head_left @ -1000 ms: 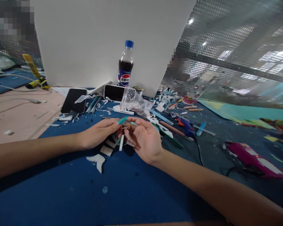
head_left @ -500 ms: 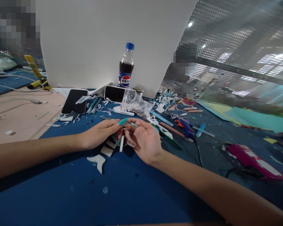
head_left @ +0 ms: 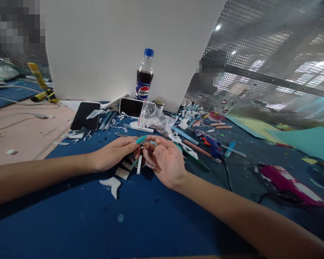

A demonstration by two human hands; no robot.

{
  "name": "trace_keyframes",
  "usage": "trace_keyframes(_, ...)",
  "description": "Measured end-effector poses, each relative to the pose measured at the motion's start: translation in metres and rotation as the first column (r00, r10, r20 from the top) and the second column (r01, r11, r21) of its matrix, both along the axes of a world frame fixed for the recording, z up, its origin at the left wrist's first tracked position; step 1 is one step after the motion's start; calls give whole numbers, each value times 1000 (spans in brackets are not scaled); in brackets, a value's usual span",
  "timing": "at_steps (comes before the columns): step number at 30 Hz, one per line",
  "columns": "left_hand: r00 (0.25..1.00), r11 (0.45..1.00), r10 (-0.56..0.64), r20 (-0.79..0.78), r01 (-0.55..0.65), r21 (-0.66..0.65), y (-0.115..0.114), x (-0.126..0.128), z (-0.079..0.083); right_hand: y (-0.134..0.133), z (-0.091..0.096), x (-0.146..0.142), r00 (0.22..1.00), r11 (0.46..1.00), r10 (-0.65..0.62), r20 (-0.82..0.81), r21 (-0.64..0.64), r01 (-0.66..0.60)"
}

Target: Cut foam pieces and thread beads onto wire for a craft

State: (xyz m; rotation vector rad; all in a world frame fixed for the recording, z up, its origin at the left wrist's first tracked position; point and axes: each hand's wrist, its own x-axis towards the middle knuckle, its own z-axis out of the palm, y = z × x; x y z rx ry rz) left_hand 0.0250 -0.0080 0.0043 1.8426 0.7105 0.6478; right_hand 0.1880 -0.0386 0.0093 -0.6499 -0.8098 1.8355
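Observation:
My left hand (head_left: 111,154) is closed in a pinch, its long teal thumbnail touching the fingertips of my right hand (head_left: 169,162). That right hand lies palm up with the fingers curled inward. From between the fingers a narrow white strip (head_left: 139,165) sticks out downward; which hand grips it is hidden. A thin shiny loop shows faintly at the fingertips. Just below the hands lie flat beige pieces (head_left: 122,173) and a white tail-shaped piece (head_left: 113,186) on the blue mat (head_left: 140,230).
Behind the hands are a cola bottle (head_left: 144,79), two phones (head_left: 85,116), a clear plastic bag (head_left: 158,117) and a white marker (head_left: 142,128). To the right lie a blue glue gun (head_left: 213,146), a magenta tool (head_left: 288,183), coloured sheets (head_left: 310,140) and scattered scraps (head_left: 190,111).
Both hands keep almost the same pose and place. At the far right, the coloured sheets have shifted, with the blue-green one lying differently.

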Motion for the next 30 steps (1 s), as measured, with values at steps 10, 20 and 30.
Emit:
trace_keyframes(10,1000,1000,10,2,-10,-12,1,0,0,1,-1,0,1000,1000,11,-6,10,-11)
trace_keyframes(20,994,986,104,22,-100,-136,-7,7,-1,0,-6,2,998,1000,12,-66,-20,-13)
trace_keyframes(30,991,988,120,56,-114,-102,-11,11,5,-3,-4,1,998,1000,-30,-48,-11,30)
